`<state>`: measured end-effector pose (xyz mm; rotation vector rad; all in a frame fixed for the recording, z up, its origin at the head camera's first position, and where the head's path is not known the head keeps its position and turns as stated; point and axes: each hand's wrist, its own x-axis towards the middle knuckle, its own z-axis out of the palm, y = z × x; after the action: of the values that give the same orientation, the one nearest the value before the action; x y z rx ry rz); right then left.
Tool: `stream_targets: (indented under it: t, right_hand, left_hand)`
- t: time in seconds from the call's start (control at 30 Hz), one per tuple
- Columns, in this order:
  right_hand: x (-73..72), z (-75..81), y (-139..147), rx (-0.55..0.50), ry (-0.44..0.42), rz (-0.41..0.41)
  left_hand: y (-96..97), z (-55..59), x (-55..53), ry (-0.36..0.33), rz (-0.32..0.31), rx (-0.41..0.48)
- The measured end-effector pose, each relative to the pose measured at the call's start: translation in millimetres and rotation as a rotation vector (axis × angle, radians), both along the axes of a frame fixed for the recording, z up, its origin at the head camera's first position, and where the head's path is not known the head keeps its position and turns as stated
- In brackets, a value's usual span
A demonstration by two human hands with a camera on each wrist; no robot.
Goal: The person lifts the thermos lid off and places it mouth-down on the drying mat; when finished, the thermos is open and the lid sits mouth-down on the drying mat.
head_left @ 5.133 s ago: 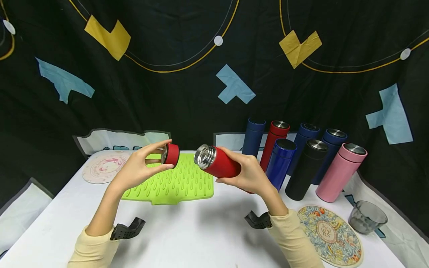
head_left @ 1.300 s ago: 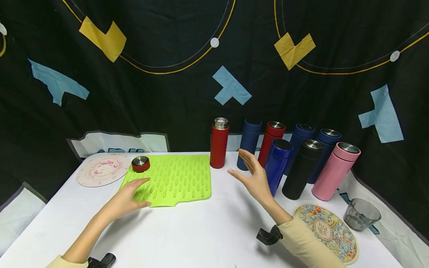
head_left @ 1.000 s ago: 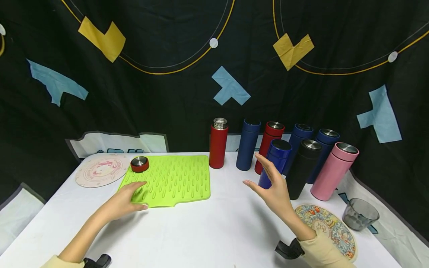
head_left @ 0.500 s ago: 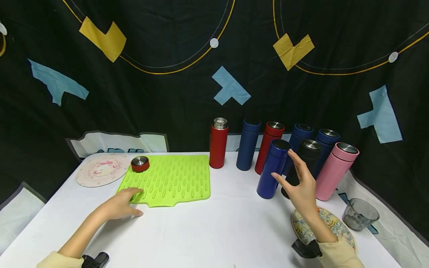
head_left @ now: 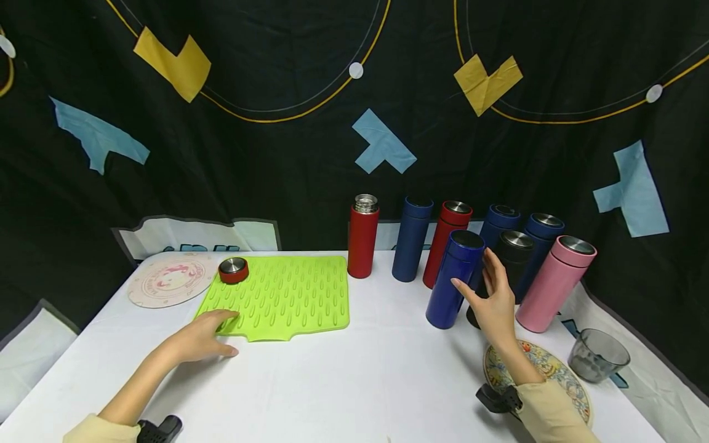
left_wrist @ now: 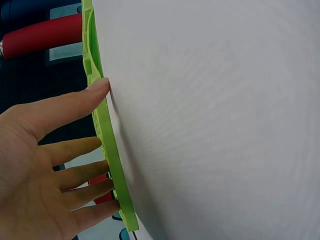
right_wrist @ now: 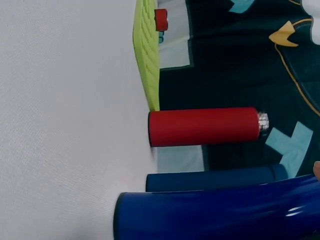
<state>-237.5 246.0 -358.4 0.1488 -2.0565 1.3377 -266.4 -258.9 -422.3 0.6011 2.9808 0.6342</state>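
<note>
My left hand [head_left: 200, 338] lies at the near left corner of a lime-green ribbed mat [head_left: 310, 289], fingers spread over its edge. In the left wrist view the thumb reaches the mat's rim [left_wrist: 116, 165]. My right hand [head_left: 494, 301] grips a glossy blue thermos flask [head_left: 450, 289] that stands upright, thumb across the front and fingers around its right side. Only a fingertip [right_wrist: 317, 170] of that hand shows in the right wrist view. An uncapped red flask [head_left: 362, 246] stands beside the mat. Its red lid [head_left: 233, 271], with a steel top, sits on the mat's far left corner.
Behind the blue flask stand another red flask [head_left: 443, 252] and several dark blue ones. A black flask [head_left: 512, 258] and a pink flask [head_left: 548, 289] are on the right. A patterned round mat [head_left: 559, 375] and a glass cup [head_left: 598, 355] lie nearer. A pale round mat [head_left: 168, 283] is far left.
The red flask, opened and held earlier, was set down and its lid put on the green mat. My right hand moved right to the blue flask and closed around it; my left stayed nearly still lately.
</note>
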Motion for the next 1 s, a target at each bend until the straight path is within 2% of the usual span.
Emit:
stream_targets:
  t: [0.13,0.27,0.47,0.77,0.9,1.0]
  right_hand:
    - [-11.1,-10.1,3.3,-0.054,-0.033,0.027]
    - [-27.9,-28.3,10.8,-0.094,-0.079,0.035]
    - [-44.4,-46.3,13.7,-0.080,-0.120,0.010]
    - [-51.1,-52.1,12.1,-0.081,-0.117,-0.029]
    - [-50.8,-52.4,12.0,-0.091,-0.099,-0.044]
    - [-47.4,-50.1,9.7,-0.095,-0.083,-0.044]
  left_hand:
    - [0.2,0.2,0.0,-0.001,0.004,-0.007]
    - [0.7,0.0,0.3,-0.006,0.005,-0.008]
    - [0.3,-0.4,-0.4,0.000,-0.004,-0.008]
    - [1.5,2.7,0.0,-0.008,0.000,-0.008]
    - [4.2,10.9,0.3,0.048,-0.037,0.022]
    - [9.7,22.1,0.5,0.114,-0.062,0.058]
